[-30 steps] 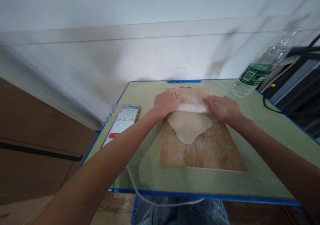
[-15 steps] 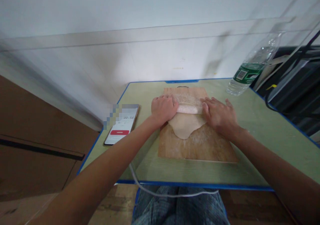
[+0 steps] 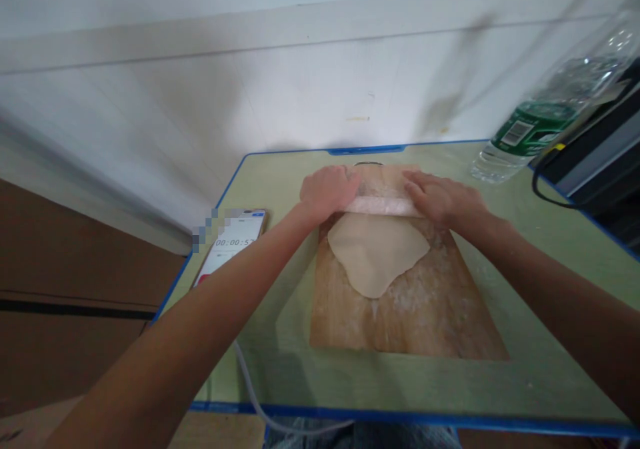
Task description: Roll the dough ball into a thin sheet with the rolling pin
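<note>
Green tabletop (image 3: 560, 236): dough (image 3: 377, 256), phone (image 3: 237, 229), bottle (image 3: 537, 126)

Blue-edged green table (image 3: 280, 182): wooden board (image 3: 410, 322) mid, phone (image 3: 237, 229) left, plastic bottle (image 3: 537, 126) back right.

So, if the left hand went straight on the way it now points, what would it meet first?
Beyond the rolling pin under it, the left hand points forward-right over the far end of the wooden board. It would probably meet the white wall first, though depth is unclear.
</note>
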Motion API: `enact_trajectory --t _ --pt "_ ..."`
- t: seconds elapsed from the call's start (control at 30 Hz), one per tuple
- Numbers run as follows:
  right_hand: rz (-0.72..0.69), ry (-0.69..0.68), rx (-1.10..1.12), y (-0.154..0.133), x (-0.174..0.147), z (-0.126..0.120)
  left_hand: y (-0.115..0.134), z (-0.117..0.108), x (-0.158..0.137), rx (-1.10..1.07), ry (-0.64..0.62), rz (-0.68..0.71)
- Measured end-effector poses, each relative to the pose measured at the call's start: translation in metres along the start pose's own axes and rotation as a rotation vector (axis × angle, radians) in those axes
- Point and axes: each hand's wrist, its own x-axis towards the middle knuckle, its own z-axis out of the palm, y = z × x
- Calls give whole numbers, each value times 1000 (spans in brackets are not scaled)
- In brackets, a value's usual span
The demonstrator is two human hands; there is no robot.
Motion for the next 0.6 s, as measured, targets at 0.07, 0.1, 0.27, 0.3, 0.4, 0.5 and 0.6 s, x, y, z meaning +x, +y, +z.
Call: enact_trajectory --t 0.07,0.1,0.27,0.3,0.4,0.5,0.6 --pt "7 -5 22 1 5 -1 -1 1 5 -22 9 4" --pt "12 -14 33 0 7 -1 -1 1 7 -28 15 4" --pt "57 -45 38 2 24 0 -4 4 22 -26 32 -21" --pt "35 -51 44 5 29 3 -5 5 27 -26 18 -24" --pt "-76 -64 77 15 47 12 -9 9 42 -33 -40 7" --pt "-115 -61 89 23 62 20 -12 11 55 -32 -83 65" --pt "-104 -85 88 24 72 22 -12 10 63 -27 -94 67"
